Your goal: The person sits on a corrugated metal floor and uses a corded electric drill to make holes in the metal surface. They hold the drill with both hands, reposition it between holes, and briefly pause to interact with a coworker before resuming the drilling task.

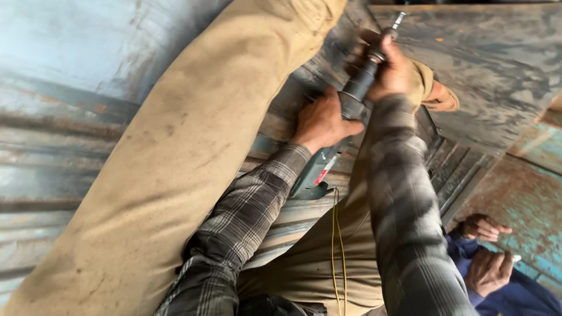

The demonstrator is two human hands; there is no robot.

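With both hands clamped on the drill (342, 126), left hand (321, 123) on the body, right hand (391, 73) near the bit (398, 20); drill sits over rusty metal sheet (497, 64) between knees; judgement: brace firm, keep bit square.

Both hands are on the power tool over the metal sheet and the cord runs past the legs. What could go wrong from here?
1. The yellow cord hangs between the legs, so it may snag or get pulled.
2. The right hand grips close to the bit; a slip could catch fingers.
3. Another person's hands rest at the lower right, possibly exposed to flying bits from the power tool, which the left hand steadies.
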